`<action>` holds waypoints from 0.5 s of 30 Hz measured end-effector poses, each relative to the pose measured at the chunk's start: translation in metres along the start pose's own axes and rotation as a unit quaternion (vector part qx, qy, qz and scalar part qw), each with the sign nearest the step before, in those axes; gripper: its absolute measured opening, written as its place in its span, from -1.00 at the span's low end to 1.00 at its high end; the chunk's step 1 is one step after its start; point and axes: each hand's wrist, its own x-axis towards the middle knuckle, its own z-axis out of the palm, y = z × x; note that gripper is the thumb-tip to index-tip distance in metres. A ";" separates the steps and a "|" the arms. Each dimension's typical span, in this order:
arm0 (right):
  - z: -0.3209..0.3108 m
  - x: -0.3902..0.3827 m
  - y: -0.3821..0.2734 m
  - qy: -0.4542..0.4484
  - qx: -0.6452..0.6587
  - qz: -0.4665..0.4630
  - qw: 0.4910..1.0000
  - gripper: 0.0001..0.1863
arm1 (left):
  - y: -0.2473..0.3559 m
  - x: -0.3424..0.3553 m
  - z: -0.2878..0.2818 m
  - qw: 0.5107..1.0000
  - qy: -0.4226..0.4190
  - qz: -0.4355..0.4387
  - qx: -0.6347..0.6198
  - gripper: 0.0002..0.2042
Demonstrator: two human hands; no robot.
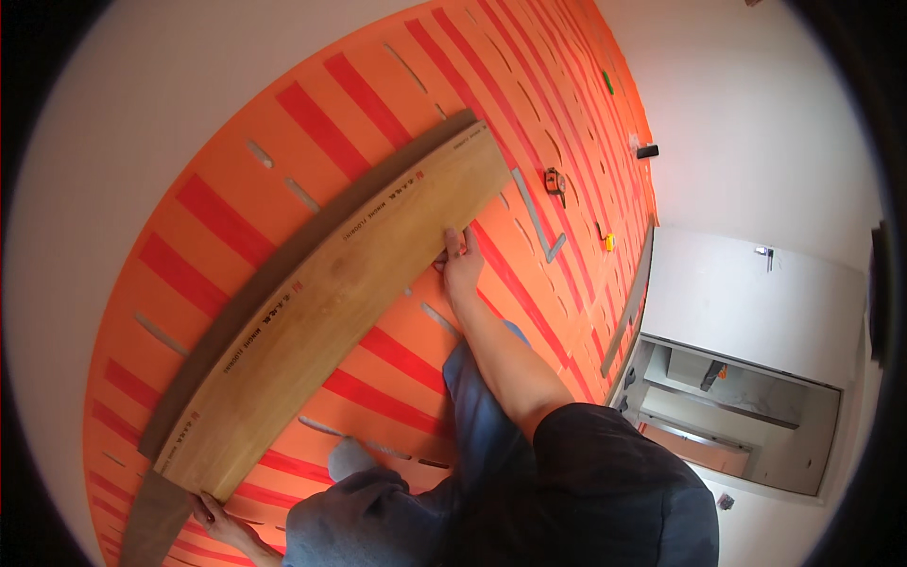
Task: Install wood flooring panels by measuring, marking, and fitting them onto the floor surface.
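A long wooden floorboard, yellowish with printed marks along its face, lies slantwise before me. My right hand grips its near edge toward the far right end, with fingertips at the edge and part of the fingers hidden. At the lower left end, my left hand holds the corner, its thumb side against the edge. Along the far side of the floorboard runs a row of grey-brown boards, beside the wall. Whether the two touch along the whole length, I cannot tell.
Orange underlay with red stripes and slots covers the floor. To the right lie a metal carpenter's square, a tape measure, a yellow tool, a green object and another board. A doorway opens at right.
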 end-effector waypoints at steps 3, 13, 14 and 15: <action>-0.001 0.000 0.005 0.005 0.039 0.009 0.999 -0.37 | -0.004 0.001 -0.001 1.000 0.004 0.008 -0.014 -0.46; -0.008 0.010 0.012 0.000 0.024 0.006 1.000 -0.35 | 0.001 -0.004 0.008 1.000 0.011 -0.006 0.003 -0.48; -0.007 0.009 0.011 0.009 0.006 0.002 1.000 -0.36 | 0.002 -0.005 0.009 1.000 0.012 -0.012 -0.026 -0.48; -0.005 0.008 0.010 0.019 -0.012 -0.001 1.000 -0.37 | 0.003 -0.006 0.010 0.998 0.012 -0.017 -0.054 -0.49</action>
